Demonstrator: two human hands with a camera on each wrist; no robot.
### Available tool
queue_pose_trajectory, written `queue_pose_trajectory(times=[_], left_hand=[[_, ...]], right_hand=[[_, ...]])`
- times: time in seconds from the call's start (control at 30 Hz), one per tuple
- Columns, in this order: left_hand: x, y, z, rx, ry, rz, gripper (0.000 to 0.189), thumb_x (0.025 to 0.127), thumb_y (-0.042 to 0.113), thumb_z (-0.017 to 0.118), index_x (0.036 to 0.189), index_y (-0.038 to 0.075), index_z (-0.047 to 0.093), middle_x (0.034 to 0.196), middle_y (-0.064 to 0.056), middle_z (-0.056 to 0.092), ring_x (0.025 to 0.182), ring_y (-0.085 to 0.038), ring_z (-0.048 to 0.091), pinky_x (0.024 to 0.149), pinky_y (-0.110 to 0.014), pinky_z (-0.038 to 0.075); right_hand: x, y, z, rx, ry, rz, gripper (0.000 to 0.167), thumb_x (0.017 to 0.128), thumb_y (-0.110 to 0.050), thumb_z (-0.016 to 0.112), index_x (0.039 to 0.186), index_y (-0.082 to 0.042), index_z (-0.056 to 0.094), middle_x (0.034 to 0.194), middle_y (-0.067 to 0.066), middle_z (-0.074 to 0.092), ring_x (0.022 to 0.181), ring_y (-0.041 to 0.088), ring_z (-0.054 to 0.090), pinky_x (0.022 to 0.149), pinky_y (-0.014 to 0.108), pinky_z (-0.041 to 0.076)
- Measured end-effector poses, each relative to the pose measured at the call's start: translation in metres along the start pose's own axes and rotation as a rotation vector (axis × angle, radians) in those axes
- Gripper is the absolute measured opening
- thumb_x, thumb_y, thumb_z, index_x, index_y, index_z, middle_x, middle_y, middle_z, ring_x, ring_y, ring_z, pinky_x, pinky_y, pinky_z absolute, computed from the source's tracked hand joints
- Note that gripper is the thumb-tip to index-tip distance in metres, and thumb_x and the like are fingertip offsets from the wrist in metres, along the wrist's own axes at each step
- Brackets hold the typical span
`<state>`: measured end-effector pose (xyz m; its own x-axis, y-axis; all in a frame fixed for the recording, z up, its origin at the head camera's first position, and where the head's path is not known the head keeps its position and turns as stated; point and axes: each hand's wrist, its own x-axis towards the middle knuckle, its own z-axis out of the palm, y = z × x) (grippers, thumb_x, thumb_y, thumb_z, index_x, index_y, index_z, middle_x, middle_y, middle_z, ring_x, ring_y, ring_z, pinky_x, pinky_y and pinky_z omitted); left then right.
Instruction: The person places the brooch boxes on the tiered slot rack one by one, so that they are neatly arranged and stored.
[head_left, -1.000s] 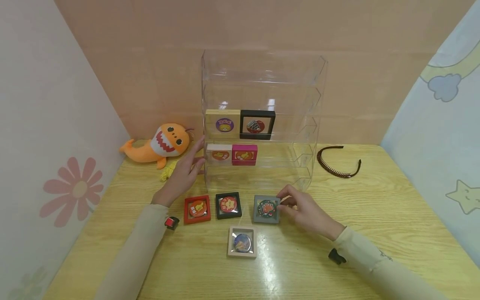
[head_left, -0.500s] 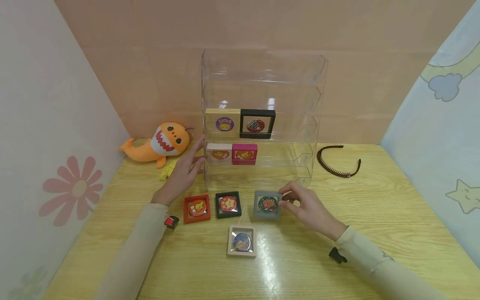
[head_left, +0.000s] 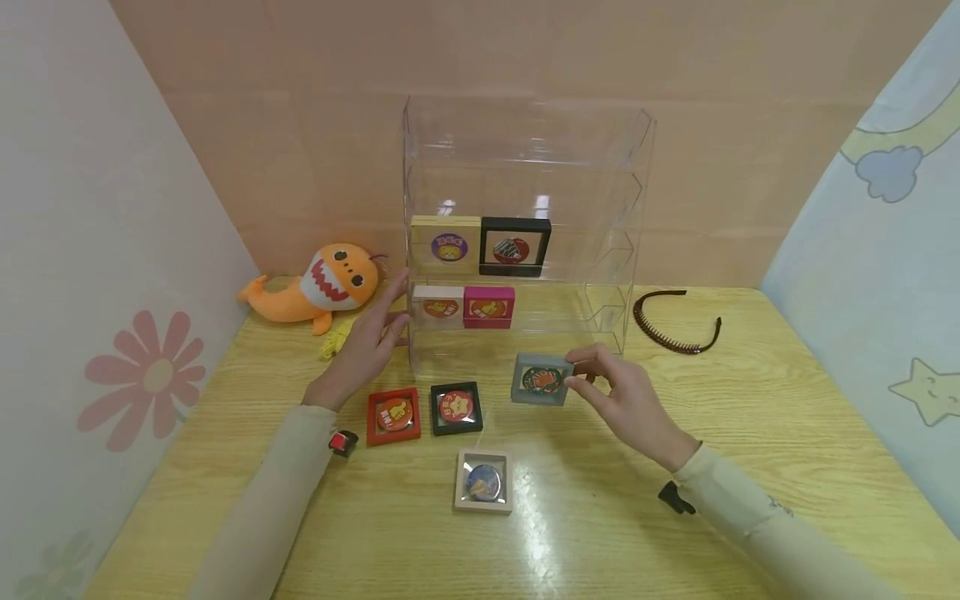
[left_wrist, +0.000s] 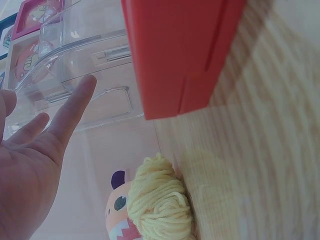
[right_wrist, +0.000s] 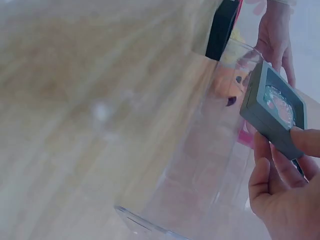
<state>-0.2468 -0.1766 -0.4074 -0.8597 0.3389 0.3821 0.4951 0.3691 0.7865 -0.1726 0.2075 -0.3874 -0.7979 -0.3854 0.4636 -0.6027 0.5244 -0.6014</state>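
My right hand (head_left: 630, 404) pinches the right side of a grey square display frame (head_left: 542, 379) with a round badge inside, held tilted above the table in front of the clear acrylic rack (head_left: 555, 158). The right wrist view shows the thumb on the front of this frame (right_wrist: 272, 107) and fingers behind. My left hand (head_left: 362, 354) rests against the rack's left side with fingers extended. On the rack stand a cream frame (head_left: 446, 247), a black frame (head_left: 515, 247), a white frame (head_left: 438, 308) and a magenta frame (head_left: 489, 307).
On the table lie a red frame (head_left: 393, 415), a dark frame (head_left: 457, 408) and a beige frame (head_left: 483, 482). An orange shark plush (head_left: 322, 287) and yellow yarn (left_wrist: 162, 200) sit left of the rack. A brown toothed headband (head_left: 667, 337) lies right of it.
My right hand has lifted the grey frame off the table, tilted it up and moved it toward the rack. The left hand stays at the rack's side.
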Motion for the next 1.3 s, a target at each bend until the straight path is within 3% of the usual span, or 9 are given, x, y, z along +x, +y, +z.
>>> queue_pose_trajectory(times=[0.27, 0.57, 0.93, 1.3], left_hand=[[0.0, 0.002, 0.0, 0.007, 0.004, 0.014, 0.065, 0.11, 0.017, 0.044, 0.163, 0.038, 0.014, 0.162, -0.012, 0.03, 0.125, -0.036, 0.058, 0.08, -0.038, 0.063], [-0.001, 0.001, 0.001, 0.02, 0.019, 0.026, 0.065, 0.109, 0.007, 0.045, 0.165, 0.02, 0.015, 0.16, -0.02, 0.03, 0.122, -0.042, 0.058, 0.078, -0.044, 0.063], [-0.001, 0.003, 0.0, 0.028, 0.007, 0.027, 0.065, 0.11, 0.016, 0.044, 0.164, 0.035, 0.015, 0.161, -0.013, 0.031, 0.124, -0.035, 0.059, 0.079, -0.035, 0.063], [-0.001, 0.001, -0.001, 0.011, 0.007, 0.039, 0.064, 0.11, 0.016, 0.044, 0.164, 0.034, 0.015, 0.161, -0.014, 0.031, 0.123, -0.037, 0.059, 0.079, -0.037, 0.063]], right_hand=[[0.013, 0.001, -0.008, -0.086, 0.112, -0.05, 0.031, 0.089, 0.003, 0.075, 0.116, -0.004, 0.063, 0.111, 0.004, 0.071, 0.092, 0.018, 0.07, 0.073, 0.017, 0.053], [0.033, 0.003, -0.015, -0.139, 0.191, -0.103, 0.033, 0.088, 0.004, 0.076, 0.118, -0.001, 0.062, 0.112, 0.01, 0.07, 0.095, 0.024, 0.072, 0.078, 0.017, 0.054], [0.059, 0.005, -0.014, -0.185, 0.286, -0.161, 0.03, 0.089, 0.005, 0.074, 0.117, 0.002, 0.062, 0.11, 0.013, 0.071, 0.089, 0.027, 0.072, 0.073, 0.025, 0.053], [0.077, 0.011, -0.007, -0.218, 0.298, -0.145, 0.028, 0.091, 0.006, 0.072, 0.116, 0.005, 0.059, 0.108, 0.017, 0.07, 0.093, 0.032, 0.072, 0.073, 0.045, 0.058]])
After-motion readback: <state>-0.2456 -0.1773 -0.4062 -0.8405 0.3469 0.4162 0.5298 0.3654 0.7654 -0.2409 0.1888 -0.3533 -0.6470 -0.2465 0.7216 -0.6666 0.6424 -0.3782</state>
